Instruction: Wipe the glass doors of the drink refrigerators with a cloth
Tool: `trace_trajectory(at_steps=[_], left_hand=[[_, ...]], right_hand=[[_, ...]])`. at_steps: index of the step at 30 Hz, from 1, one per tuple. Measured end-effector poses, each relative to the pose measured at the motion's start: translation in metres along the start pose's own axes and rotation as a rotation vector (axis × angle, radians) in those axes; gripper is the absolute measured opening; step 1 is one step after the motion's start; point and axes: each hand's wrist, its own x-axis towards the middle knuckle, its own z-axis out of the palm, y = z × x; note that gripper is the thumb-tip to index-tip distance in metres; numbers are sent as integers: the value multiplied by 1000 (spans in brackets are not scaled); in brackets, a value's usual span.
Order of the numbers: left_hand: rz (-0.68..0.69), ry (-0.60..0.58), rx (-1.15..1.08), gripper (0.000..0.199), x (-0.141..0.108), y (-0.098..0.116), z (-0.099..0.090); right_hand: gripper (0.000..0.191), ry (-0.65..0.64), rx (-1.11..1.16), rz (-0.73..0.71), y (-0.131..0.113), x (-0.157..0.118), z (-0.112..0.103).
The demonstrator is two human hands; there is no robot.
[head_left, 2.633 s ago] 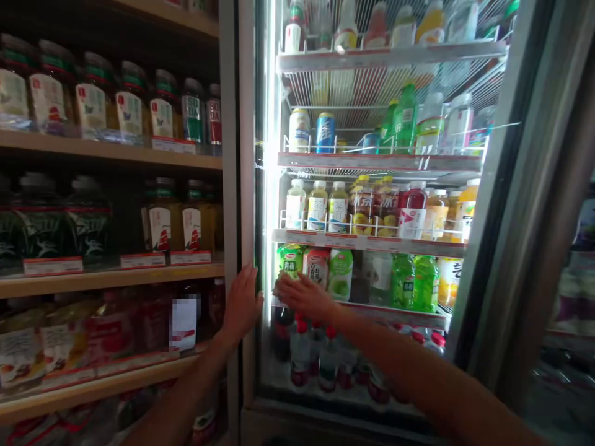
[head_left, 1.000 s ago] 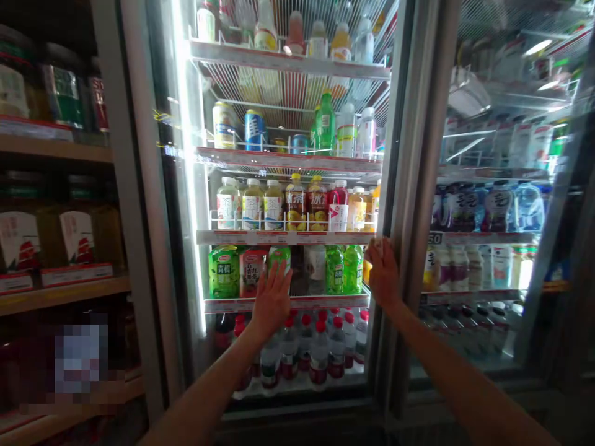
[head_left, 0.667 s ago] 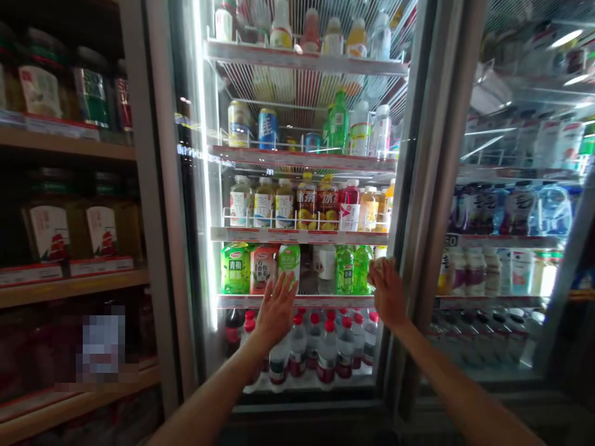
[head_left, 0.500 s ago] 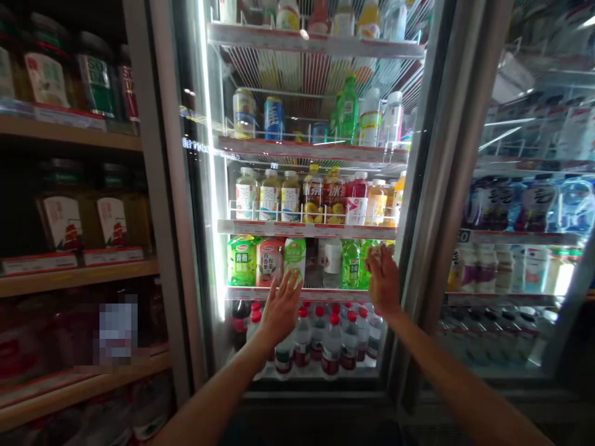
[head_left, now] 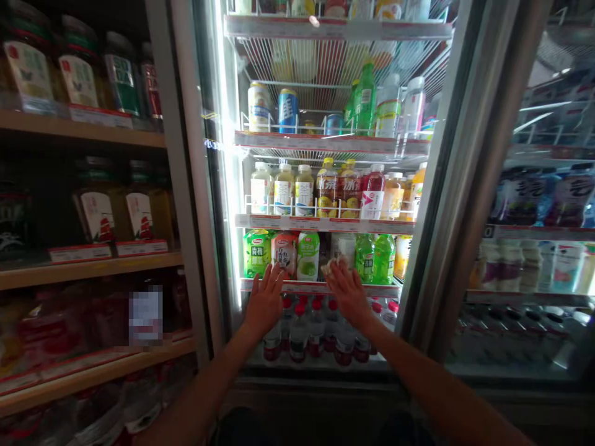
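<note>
My left hand point(head_left: 264, 302) has its fingers spread, held up before the lower part of a red drink bottle point(head_left: 284, 246). A green bottle point(head_left: 255, 251) and a green-and-white one point(head_left: 307, 257) stand on either side of that. Under the fingers of my right hand point(head_left: 349, 298) is a crumpled pale cloth point(head_left: 328, 268). It overlaps the lower part of a pale-labelled bottle point(head_left: 343, 243), left of two bright green bottles point(head_left: 365, 257). Reflections suggest a glass door between my hands and the drinks; contact with it cannot be made out.
The lit fridge has several wire shelves with price rails point(head_left: 325, 223); red-capped bottles point(head_left: 298, 331) stand at its bottom. A metal door frame point(head_left: 483, 155) rises on the right, beside another drinks fridge point(head_left: 539, 260). Wooden shelves point(head_left: 93, 127) with bottles are on the left.
My right hand has moved left and slightly down with the cloth, from before the green bottles. My left hand sits a little further left, and the view has shifted slightly.
</note>
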Motion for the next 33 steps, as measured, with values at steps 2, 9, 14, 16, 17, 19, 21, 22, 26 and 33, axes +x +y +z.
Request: trace_trajectory(at_steps=[2, 9, 14, 16, 17, 19, 21, 22, 26, 33], left_hand=[[-14, -16, 11, 61, -9, -8, 0], [-106, 3, 29, 57, -27, -30, 5], [-154, -11, 20, 59, -49, -44, 9], [-179, -27, 37, 58, -56, -53, 8], [-192, -33, 44, 58, -59, -58, 7], [-211, -41, 52, 59, -62, -67, 6], [-210, -40, 52, 60, -64, -73, 6], [-205, -40, 48, 60, -65, -75, 6], [-203, -42, 20, 63, -72, -79, 8], [-268, -60, 73, 56, -77, -97, 8]], right_hand=[[47, -80, 57, -182, -21, -25, 7], [50, 24, 93, -3, -23, 57, 11], [49, -59, 170, -238, -68, 40, 26], [47, -82, 198, -370, -85, 31, 32], [46, -82, 205, -389, -91, 34, 34], [46, -62, 206, -328, -97, 59, 36], [46, -21, 201, -208, -100, 91, 37], [45, -3, 197, -159, -103, 103, 38], [45, -7, 206, -293, -121, 100, 46], [47, -26, 232, -303, -137, 144, 47]])
